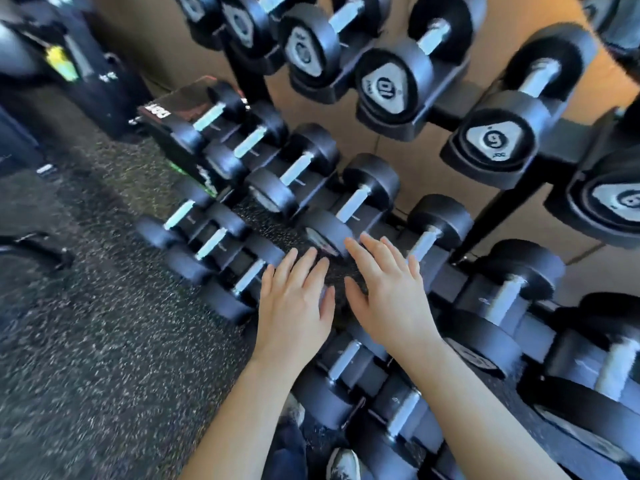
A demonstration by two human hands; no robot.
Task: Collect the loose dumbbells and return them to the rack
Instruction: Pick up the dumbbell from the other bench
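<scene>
Several loose black dumbbells with silver handles lie on the speckled floor. Three sit in a row left of my hands, the nearest one [242, 284] just beside my left hand [294, 303]. Two more [346, 368] lie under my forearms. Both hands hover palm down with fingers spread and hold nothing. My right hand [391, 296] is close to the front head of a dumbbell [349, 209] on the lowest row of the rack [491, 216]. Upper tiers carry dumbbells marked 10 [384, 88] and 9 [493, 138].
A black machine with a yellow tag [62, 60] stands at the back left. A dark box with red and white print [180, 116] rests beside the rack's left end. My shoe [346, 462] shows at the bottom edge. Speckled rubber floor [104, 358] spreads to the left.
</scene>
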